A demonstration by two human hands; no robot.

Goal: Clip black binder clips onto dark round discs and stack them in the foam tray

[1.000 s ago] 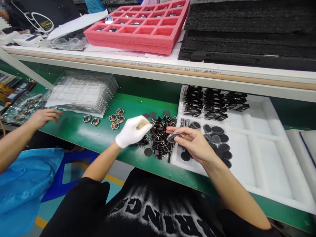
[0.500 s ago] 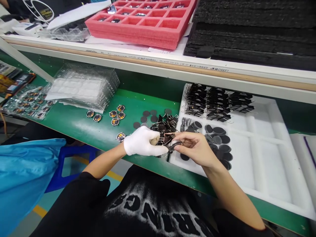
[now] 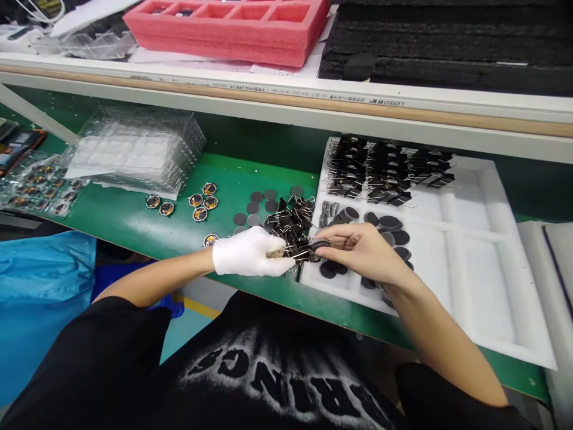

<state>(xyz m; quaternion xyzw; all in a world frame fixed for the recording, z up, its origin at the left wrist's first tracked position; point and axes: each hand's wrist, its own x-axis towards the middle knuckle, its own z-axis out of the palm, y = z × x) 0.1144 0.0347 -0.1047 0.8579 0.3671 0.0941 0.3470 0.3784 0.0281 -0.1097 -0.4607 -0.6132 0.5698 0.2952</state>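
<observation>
My left hand (image 3: 250, 251), in a white glove, pinches the wire handles of a black binder clip (image 3: 305, 253). The bare fingers of my right hand (image 3: 364, 251) grip the edge of a dark round disc (image 3: 321, 243). Clip and disc meet between my hands; whether the jaws bite on the disc is too small to tell. Just behind lies a heap of black binder clips (image 3: 290, 216). Grey discs (image 3: 253, 220) are scattered left of the heap. Under and beside my right hand, a white foam tray (image 3: 481, 263) carries loose dark discs (image 3: 390, 223) and rows of clipped discs (image 3: 387, 170).
Several round parts with metal rims (image 3: 199, 213) lie on the green bench (image 3: 134, 224). Clear plastic trays (image 3: 134, 149) are stacked at the back left. A white shelf edge (image 3: 250, 98) crosses above, bearing a pink foam tray (image 3: 233, 36) and black foam sheets (image 3: 439, 54).
The view has shifted a little, so the bench sits higher and further left. The clip and disc stay between my hands, with the clip's handles now pointing more plainly towards my left hand.
</observation>
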